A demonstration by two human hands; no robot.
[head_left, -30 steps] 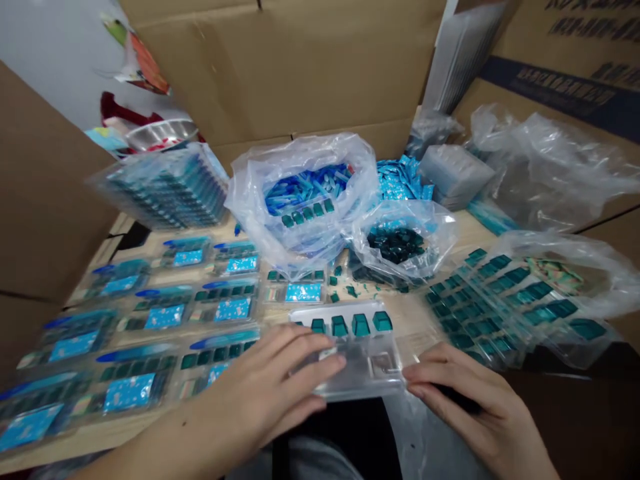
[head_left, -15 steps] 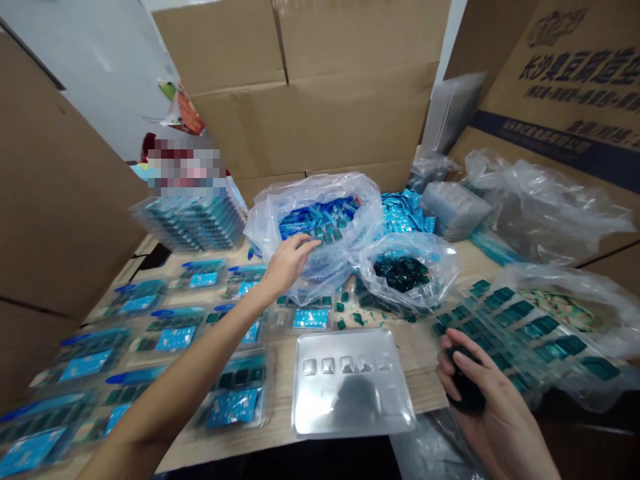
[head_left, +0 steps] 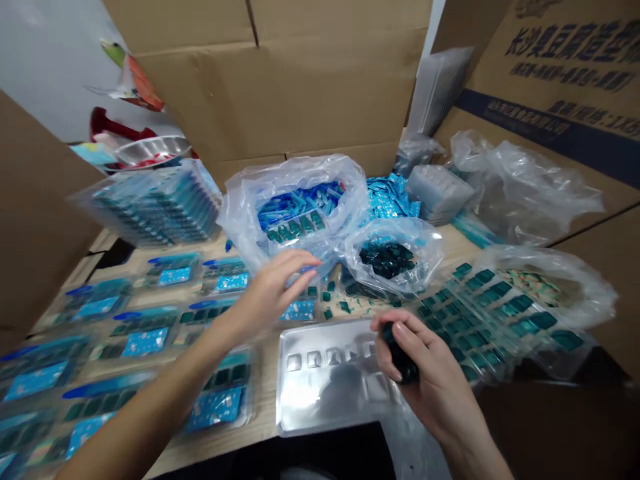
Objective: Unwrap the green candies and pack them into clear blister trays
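My left hand, fingers stretched out and apart, hovers with nothing in it just in front of a plastic bag of blue tubes. A clear tray with dark green pieces rests on that bag, apart from my fingertips. My right hand is wrapped around a smooth black rounded object, partly hidden by the fingers, whose kind I cannot make out. It is above the right end of a shiny silver plate with a row of raised square shapes.
Filled blister packs with blue sachets cover the left side. Stacked packs stand behind them. A bag of dark green pieces, blue sachets and clear trays lie at the back. Sheets with green squares lie right.
My left hand has let go of the clear tray of green pieces and drawn back toward me. My right hand, still around the black object, has moved left over the plate. The view has shifted.
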